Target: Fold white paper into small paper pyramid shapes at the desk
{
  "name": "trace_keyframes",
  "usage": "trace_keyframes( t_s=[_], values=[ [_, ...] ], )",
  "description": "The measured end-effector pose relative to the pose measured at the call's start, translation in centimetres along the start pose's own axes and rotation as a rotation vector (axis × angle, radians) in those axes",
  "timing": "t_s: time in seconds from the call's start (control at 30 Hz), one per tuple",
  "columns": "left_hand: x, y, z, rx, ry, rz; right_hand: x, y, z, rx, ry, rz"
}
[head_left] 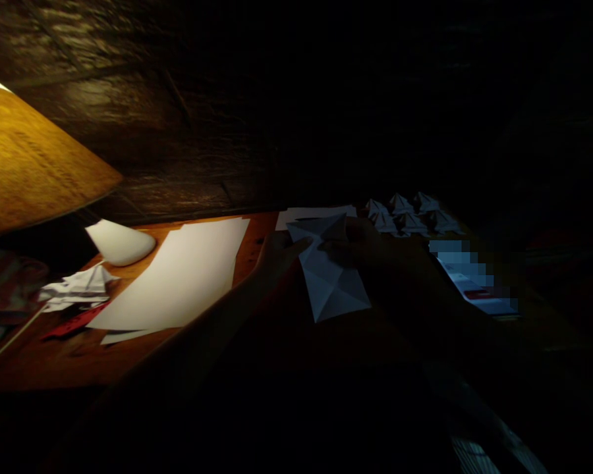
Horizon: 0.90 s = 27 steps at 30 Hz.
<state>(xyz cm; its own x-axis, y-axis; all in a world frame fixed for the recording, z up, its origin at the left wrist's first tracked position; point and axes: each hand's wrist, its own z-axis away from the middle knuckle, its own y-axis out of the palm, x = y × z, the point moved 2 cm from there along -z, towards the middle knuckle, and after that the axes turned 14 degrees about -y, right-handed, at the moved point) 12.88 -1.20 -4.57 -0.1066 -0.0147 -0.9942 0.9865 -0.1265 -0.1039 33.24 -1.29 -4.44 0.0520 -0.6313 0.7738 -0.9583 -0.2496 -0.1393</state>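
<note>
A person's two bare arms reach forward from the bottom of a very dark view. The left forearm (217,319) slants up from the lower left, its edge faintly lit in warm tones, to a left hand (282,255) near the center, thumb stretched inward to the right. The right forearm (420,289) comes in from the lower right, almost lost in shadow. The right hand (353,245) is close beside the left, its fingers pointing inward to the left. Both hands are in a gripping pose; finer finger detail is too dark to make out.
</note>
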Motion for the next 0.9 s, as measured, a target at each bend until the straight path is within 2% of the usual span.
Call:
trace_keyframes(
  t_s=[0.17, 0.33, 0.4, 0.53, 0.6, 0.7, 0.8, 0.9],
  values=[
    [0.0, 0.1, 0.2, 0.027, -0.025, -0.014, 0.1, -0.1, 0.2, 0.017, 0.026, 0.033],
    [0.0, 0.4, 0.6, 0.053, -0.03, -0.051, 0.4, -0.3, 0.2, -0.021, 0.084, 0.074],
    [0.0, 0.7, 0.6, 0.101, -0.019, -0.038, 0.4, -0.5, 0.1, -0.051, 0.081, 0.111],
    [0.2, 1.3, 0.7, 0.27, 0.032, -0.004, 0.1, -1.0, -0.1, -0.138, 0.106, 0.144],
    [0.2, 1.5, 0.7, 0.296, 0.028, 0.022, -0.2, -0.9, 0.0, -0.159, 0.146, 0.118],
    [0.1, 1.4, 0.5, 0.218, -0.007, 0.059, -0.6, -0.5, 0.1, -0.166, 0.196, -0.023],
    [-0.1, 0.9, 0.2, 0.097, -0.029, 0.133, -0.5, -0.1, 0.1, -0.186, 0.179, -0.184],
    [-0.3, 0.3, -0.1, 0.04, -0.033, 0.196, -0.1, 0.0, 0.1, -0.202, 0.155, -0.184]
  ],
)
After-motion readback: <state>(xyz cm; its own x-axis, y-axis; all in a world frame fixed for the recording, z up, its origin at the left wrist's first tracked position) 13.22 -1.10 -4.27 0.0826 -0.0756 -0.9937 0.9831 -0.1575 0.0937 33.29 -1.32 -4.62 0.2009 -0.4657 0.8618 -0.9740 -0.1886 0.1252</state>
